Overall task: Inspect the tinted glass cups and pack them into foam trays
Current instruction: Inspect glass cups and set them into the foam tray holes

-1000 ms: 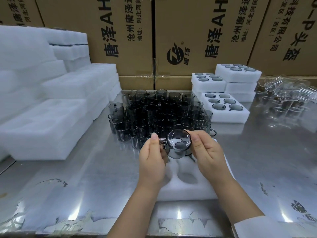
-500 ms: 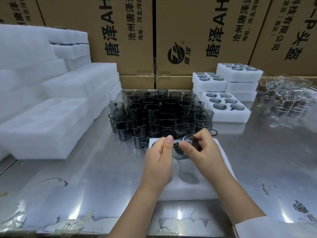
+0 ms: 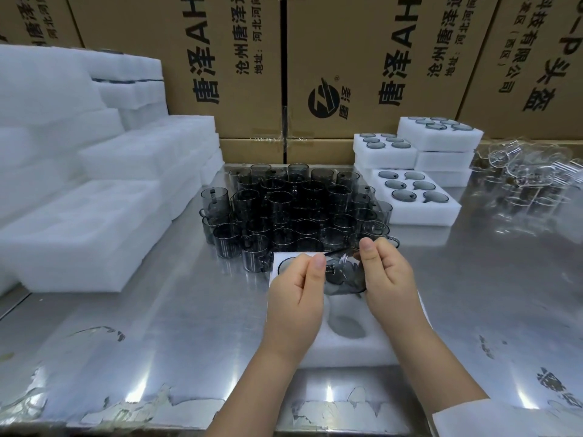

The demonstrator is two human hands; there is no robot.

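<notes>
Partway thru. Packed foam trays (image 3: 413, 212) sit rear right, every visible pocket filled. A big cluster of loose tinted cups (image 3: 293, 209) waits mid-desk (image 3: 157, 326), and empty trays (image 3: 79, 231) are stacked at left, so lots is left. The current tray (image 3: 347, 351) seems to hold one cup, far-left pocket; near pocket is bare. Both hands hold one tinted cup (image 3: 344, 277), tilted, just over the tray: left hand (image 3: 296, 298) pinches the handle side, right hand (image 3: 389, 279) grips the body. Vs 1 s ago: the cup was higher, round face to camera; now lower and tipped toward a pocket. Inspection looks done, seating next.
</notes>
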